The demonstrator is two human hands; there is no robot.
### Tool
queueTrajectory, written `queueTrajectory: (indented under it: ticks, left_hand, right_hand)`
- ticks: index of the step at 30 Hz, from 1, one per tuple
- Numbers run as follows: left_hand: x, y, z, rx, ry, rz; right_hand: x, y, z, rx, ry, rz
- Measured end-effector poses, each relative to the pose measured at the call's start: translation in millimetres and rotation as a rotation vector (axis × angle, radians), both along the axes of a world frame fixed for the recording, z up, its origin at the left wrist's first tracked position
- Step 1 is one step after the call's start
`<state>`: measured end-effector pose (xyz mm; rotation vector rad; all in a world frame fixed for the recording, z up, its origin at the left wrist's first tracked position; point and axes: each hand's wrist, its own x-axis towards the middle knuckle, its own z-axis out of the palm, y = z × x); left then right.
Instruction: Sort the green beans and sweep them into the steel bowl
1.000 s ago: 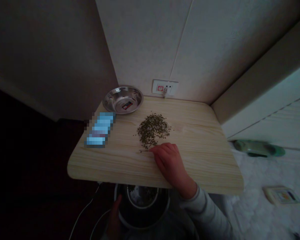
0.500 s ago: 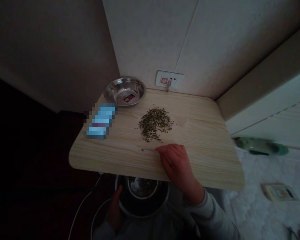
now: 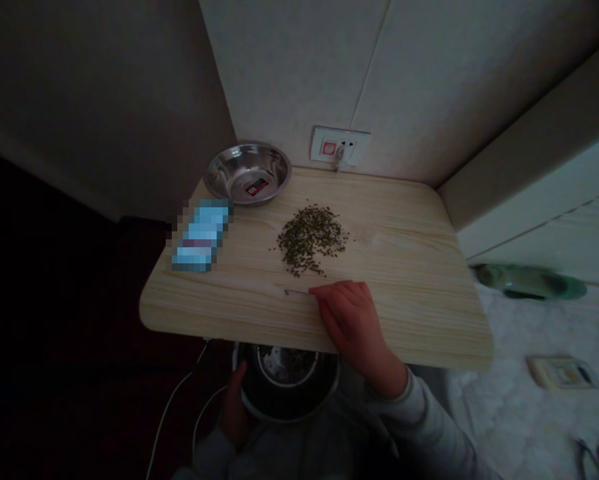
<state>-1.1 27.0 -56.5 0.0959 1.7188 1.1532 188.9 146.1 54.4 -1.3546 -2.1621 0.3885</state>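
My right hand (image 3: 352, 320) is over the front part of the wooden table (image 3: 414, 300), its fingers pinched on a thin, needle-like stick (image 3: 299, 291). The stick points left, and a small dark grain (image 3: 286, 292) lies at its tip. Behind it is a loose, spread pile of small greenish-brown grains (image 3: 312, 233). Below the table edge, my left hand (image 3: 236, 403) grips the rim of a dark round basin (image 3: 289, 405). Inside that basin sits a shiny metal bowl (image 3: 284, 370) with some dark grains in it. The table edge hides part of both.
A stainless steel bowl (image 3: 249, 173) with a label stands at the back left. In front of it lies a pixelated phone (image 3: 202, 237). A wall socket (image 3: 340, 145) holds a plug. To the right, a green bottle-like item (image 3: 529, 282) and a small box (image 3: 562, 372) lie on white bedding.
The view has shifted slightly, so the table sits a little higher. Both hands keep their holds, and the stick's tip stays beside the single grain.
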Motion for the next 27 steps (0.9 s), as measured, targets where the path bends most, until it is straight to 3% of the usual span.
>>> queueTrajectory:
  ticks: [13,22,27]
  left_hand:
    - [3.7,1.8,-2.0,-0.048,-0.145,0.063]
    - [0.6,-5.1,-12.0,-0.021,-0.103,0.042]
    - [-2.0,-7.9,-14.0,-0.004,-0.019,0.029]
  right_hand:
    - [-2.5,-4.4,-0.7,0.003,0.019,0.045]
    - [-5.8,-8.5,1.0,-0.028,0.035,0.070]
    - [-2.2,-3.4,-2.9,-0.077,0.175,0.007]
